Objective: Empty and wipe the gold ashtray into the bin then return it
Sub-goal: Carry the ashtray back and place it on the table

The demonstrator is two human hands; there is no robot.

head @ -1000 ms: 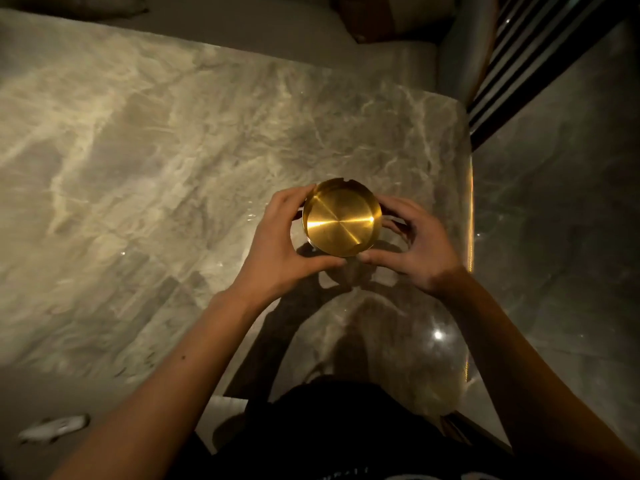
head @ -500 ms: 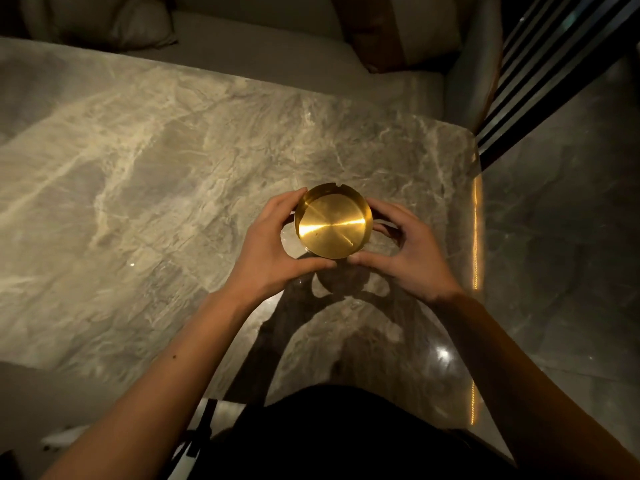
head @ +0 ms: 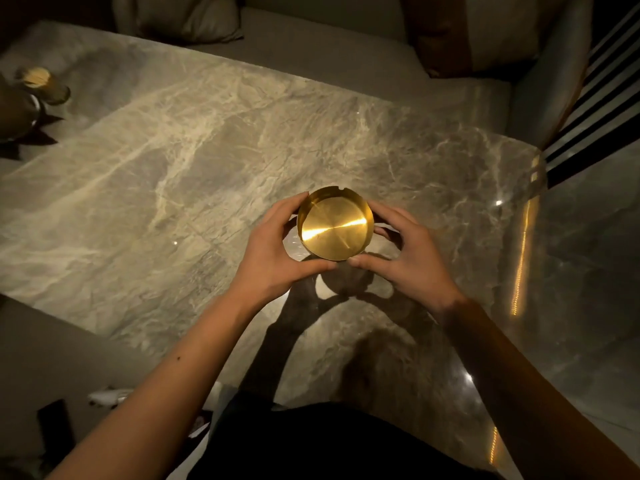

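A round gold ashtray (head: 334, 228) with a notched rim is held above the grey marble table (head: 173, 188); its shiny inside looks empty. My left hand (head: 273, 254) grips its left side, thumb under the near edge. My right hand (head: 407, 258) cups its right side, thumb touching the near rim. The ashtray's shadow falls on the table just below it. No bin is in view.
A gold-topped jar (head: 43, 84) and a dark metal object (head: 17, 116) stand at the table's far left. A sofa with cushions (head: 187, 19) runs behind the table. The table's right edge (head: 526, 216) borders a glossy floor. White items (head: 107, 396) lie low at left.
The view has tilted up, so the far-left table items and sofa cushion now show. Both hands keep the same hold on the ashtray over the table.
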